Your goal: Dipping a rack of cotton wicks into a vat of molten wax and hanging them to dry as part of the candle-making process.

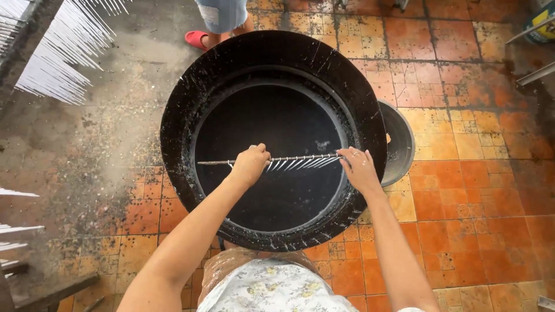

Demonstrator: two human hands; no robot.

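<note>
While the left hand (250,164) is closed around the thin rod (217,163), its other end is pinched by the right hand (358,167) at three o'clock. The row of white strands (300,163) is hung between them, over the black vat (173,124), beside a smaller basin (402,141).

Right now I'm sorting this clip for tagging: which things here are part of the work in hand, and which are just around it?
In hand:
- left hand and right hand, holding a thin rod hung with white sticks
- big black vat under them

Just around:
- smaller dark basin behind the vat
- racks of white sticks, upper left
- another person's red shoe
- tiled floor
</note>
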